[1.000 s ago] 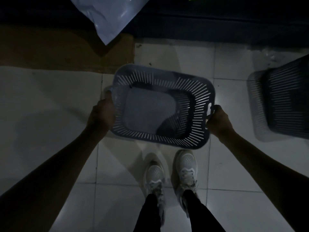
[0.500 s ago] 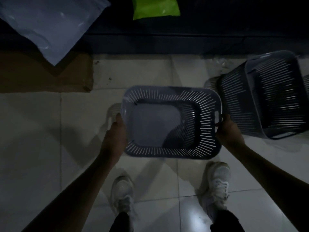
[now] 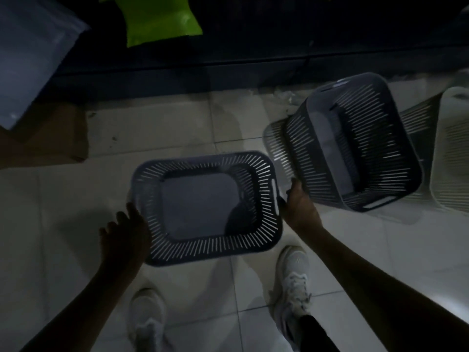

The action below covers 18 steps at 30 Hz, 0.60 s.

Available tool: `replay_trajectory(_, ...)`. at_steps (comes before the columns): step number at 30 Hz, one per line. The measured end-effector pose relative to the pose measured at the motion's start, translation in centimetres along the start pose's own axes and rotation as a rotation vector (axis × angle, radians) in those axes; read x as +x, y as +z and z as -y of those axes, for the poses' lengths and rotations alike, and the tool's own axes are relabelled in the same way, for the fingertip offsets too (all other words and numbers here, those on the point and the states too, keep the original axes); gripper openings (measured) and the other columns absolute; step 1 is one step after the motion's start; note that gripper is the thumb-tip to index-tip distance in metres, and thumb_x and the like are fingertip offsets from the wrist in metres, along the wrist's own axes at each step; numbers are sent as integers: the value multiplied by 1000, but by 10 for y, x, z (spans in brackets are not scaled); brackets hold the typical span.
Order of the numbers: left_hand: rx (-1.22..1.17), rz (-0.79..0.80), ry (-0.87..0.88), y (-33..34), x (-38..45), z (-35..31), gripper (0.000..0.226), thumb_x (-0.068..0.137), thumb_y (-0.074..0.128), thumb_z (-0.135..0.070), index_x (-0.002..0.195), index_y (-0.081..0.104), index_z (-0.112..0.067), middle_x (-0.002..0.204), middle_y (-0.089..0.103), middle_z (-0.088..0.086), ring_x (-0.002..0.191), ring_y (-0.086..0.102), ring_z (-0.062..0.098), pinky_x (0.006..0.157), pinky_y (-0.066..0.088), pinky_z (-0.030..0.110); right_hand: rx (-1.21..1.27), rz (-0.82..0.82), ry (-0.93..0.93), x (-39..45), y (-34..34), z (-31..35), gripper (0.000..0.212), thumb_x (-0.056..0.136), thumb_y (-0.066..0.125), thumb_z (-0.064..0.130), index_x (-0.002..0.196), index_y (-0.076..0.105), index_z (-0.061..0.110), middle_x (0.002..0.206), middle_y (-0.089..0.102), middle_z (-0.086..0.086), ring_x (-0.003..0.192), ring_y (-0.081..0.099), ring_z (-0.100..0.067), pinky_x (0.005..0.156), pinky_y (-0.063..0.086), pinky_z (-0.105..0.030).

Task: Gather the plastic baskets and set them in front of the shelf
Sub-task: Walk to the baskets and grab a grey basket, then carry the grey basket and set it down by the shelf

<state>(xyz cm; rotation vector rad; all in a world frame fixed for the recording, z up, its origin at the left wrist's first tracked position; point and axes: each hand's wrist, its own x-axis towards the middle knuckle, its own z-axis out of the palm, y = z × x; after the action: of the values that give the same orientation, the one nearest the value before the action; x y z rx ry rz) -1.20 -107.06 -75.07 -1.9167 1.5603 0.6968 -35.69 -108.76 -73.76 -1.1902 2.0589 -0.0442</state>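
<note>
The scene is very dim, and the dark shelf base [image 3: 253,69] along the top edge shows almost no detail. A pale slotted plastic basket [image 3: 451,158] at 3 o'clock is cut off by the frame. No writing or label can be read anywhere.

The floor is pale glossy square tile [image 3: 45,199], with a brown cardboard sheet [image 3: 48,138] at 9 o'clock, a pale plastic bag [image 3: 28,59] at 10 o'clock and a bright green plastic packet [image 3: 157,19] at 12 o'clock.

At centre, a grey rectangular slotted plastic basket [image 3: 205,207] is seen from above, over the tiles. The right hand [image 3: 299,207] is curled around its right-side handle. The left hand [image 3: 124,235] lies against the left rim with fingers spread, loosely open. A second grey slotted basket [image 3: 355,146] sits at 2 o'clock, just beside the held one. White sneakers [image 3: 294,280] stand at 6 o'clock.
</note>
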Motion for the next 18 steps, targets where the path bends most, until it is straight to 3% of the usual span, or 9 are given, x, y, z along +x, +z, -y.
replay_trajectory(2, 80, -71, -20, -14, -7, -17, 59, 86, 47, -23, 131, 45, 13, 90, 60, 35, 60, 61, 40, 57, 49, 45, 40, -78, 32, 0, -29, -5, 54, 93, 56, 20, 139, 32, 4, 124, 60, -24, 111, 61, -41, 90, 51, -46)
replay_trajectory(5, 124, -271, 154, -58, -15, -60, 54, 83, 61, -22, 124, 56, 12, 95, 62, 35, 68, 63, 47, 57, 54, 50, 90, -138, 63, 0, -77, -17, 53, 94, 55, 22, 139, 35, 4, 122, 61, -22, 110, 61, -40, 85, 48, -40)
replay_trajectory(8, 93, -304, 305, -99, -22, -128, 59, 87, 42, -33, 125, 56, 10, 94, 66, 32, 74, 66, 46, 59, 55, 48, 152, -157, 99, -1, -122, -32, 52, 95, 55, 26, 138, 38, 1, 121, 62, -22, 109, 62, -39, 85, 48, -40)
replay_trajectory(11, 77, -279, 353, -139, -42, -207, 64, 93, 31, -43, 142, 39, -3, 115, 61, 24, 95, 63, 41, 76, 54, 48, 223, -212, 117, -3, -165, -47, 54, 94, 56, 29, 138, 42, 0, 128, 61, -21, 115, 60, -36, 94, 50, -44)
replay_trajectory(14, 10, -321, 406, -165, -61, -282, 65, 98, 33, -47, 151, 21, -12, 135, 51, 18, 115, 55, 38, 90, 47, 47, 292, -198, 107, -4, -203, -73, 58, 92, 57, 31, 141, 42, 4, 137, 56, -19, 125, 55, -35, 101, 47, -47)
replay_trajectory(18, 12, -295, 485, -191, -78, -358, 71, 97, 34, -51, 154, 8, -18, 140, 48, 17, 114, 57, 35, 88, 47, 45, 357, -222, 148, -3, -257, -116, 50, 92, 58, 30, 134, 50, 5, 128, 61, -19, 116, 60, -36, 84, 44, -30)
